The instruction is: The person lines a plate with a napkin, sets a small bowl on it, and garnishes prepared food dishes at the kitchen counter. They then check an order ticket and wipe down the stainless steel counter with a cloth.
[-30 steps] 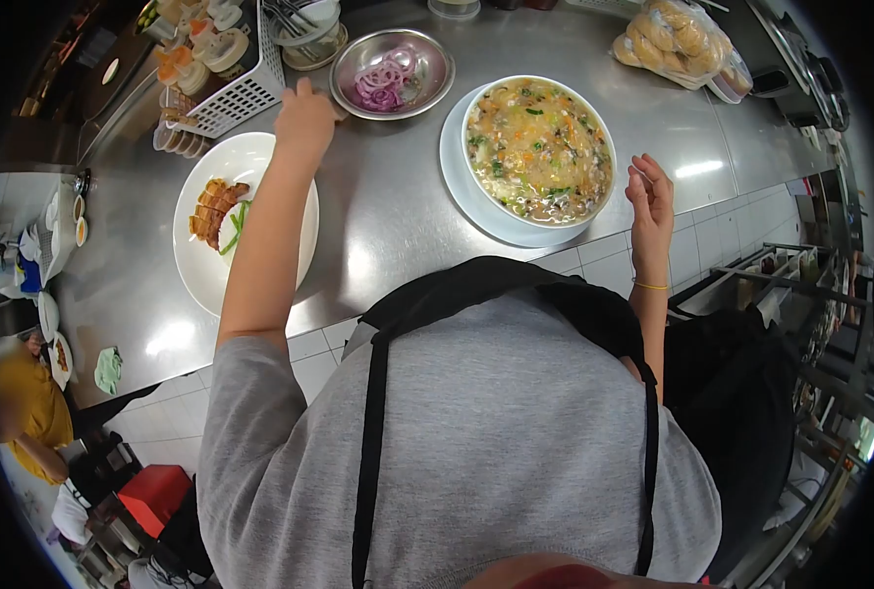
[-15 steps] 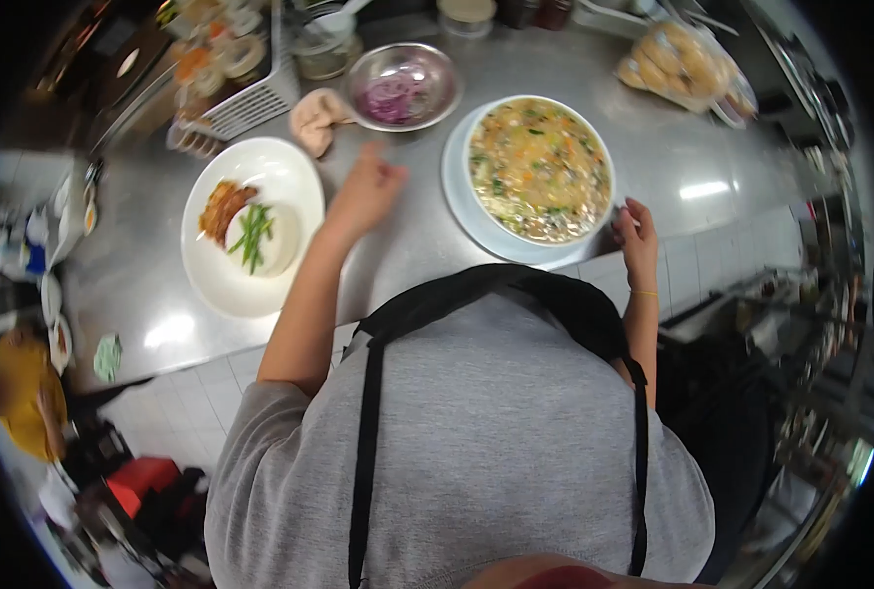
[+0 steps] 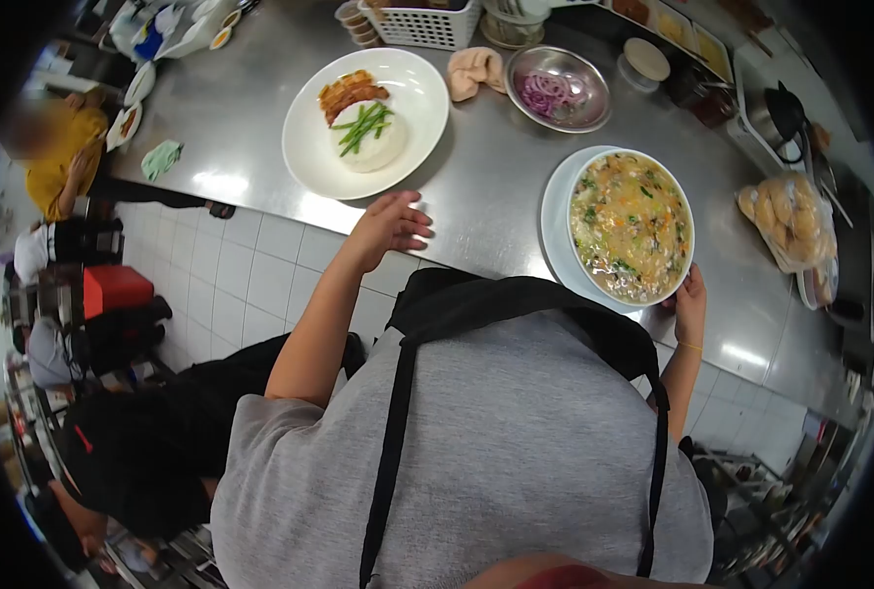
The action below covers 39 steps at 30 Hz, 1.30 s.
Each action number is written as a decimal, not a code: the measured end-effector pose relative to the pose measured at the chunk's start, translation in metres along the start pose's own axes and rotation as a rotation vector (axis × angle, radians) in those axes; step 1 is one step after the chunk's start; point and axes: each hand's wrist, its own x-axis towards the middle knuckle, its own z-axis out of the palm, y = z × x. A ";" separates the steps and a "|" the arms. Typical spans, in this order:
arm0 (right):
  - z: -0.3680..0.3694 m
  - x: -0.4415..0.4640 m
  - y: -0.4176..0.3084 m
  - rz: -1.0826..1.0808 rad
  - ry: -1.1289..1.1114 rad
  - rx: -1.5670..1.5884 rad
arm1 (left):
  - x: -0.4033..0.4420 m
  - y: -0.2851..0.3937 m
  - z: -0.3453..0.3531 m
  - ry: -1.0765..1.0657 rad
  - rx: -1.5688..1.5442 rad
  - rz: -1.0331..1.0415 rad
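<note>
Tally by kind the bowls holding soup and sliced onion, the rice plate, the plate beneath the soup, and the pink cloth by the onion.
Bowls: 2 (soup bowl, metal onion bowl)
Plates: 2 (rice plate, underplate)
Cloths: 1 (pink cloth)
Total: 5

Dark fisheye edges, counter glare-streaked (image 3: pixel 496 162)

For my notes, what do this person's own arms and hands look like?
The left hand and right hand are both ungloved. A thin yellow band circles the right wrist; none shows on the left. The forearms are bare below short grey sleeves, worn with a black apron.
</note>
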 end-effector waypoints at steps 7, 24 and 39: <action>-0.003 0.001 -0.002 -0.026 -0.070 0.020 | 0.011 -0.008 -0.017 0.271 -0.482 0.232; -0.017 0.038 -0.076 -0.465 0.333 -0.034 | -0.005 0.003 -0.064 0.128 -0.213 0.104; 0.382 0.191 -0.256 -0.744 0.105 -0.432 | 0.001 0.041 -0.211 -0.312 0.169 0.079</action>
